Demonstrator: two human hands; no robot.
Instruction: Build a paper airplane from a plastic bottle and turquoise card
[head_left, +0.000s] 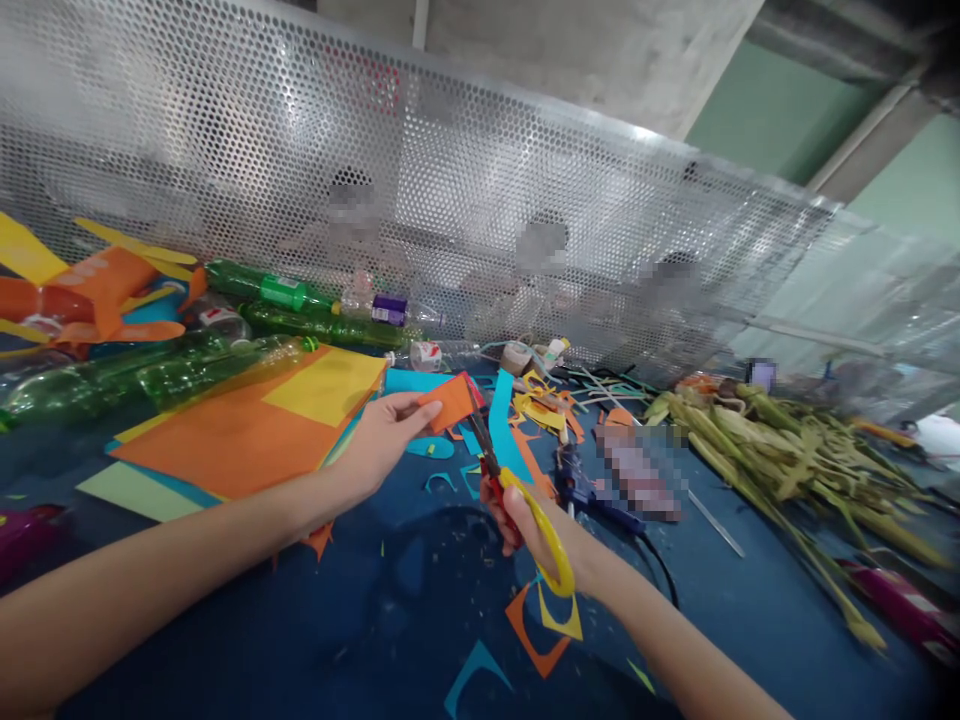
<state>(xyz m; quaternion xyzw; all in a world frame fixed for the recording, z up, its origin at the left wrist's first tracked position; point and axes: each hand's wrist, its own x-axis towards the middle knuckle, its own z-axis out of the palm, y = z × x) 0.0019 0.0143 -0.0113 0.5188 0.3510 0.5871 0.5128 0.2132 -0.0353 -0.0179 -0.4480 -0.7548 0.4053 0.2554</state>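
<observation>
Between the thumb and fingers of my left hand (386, 430) is a small orange piece of paper (450, 402), held up above the blue table. My right hand (529, 510) is closed round the yellow and red handles of a pair of scissors (517, 480). The dark blades point up and away from me and meet the right edge of the orange paper. Behind and below the blades lies a bent strip of blue paper (504, 425). A dark blue glue gun (592, 490) rests just right of my right hand, its cord trailing toward me.
Coloured sheets (262, 455) are stacked at left, with green plastic bottles (187, 375) behind them. Paper scraps (544, 630) lie near and far. Dried husks (787, 450) are heaped at right. A perforated metal screen (465, 190) closes off the back; blurred people show beyond it.
</observation>
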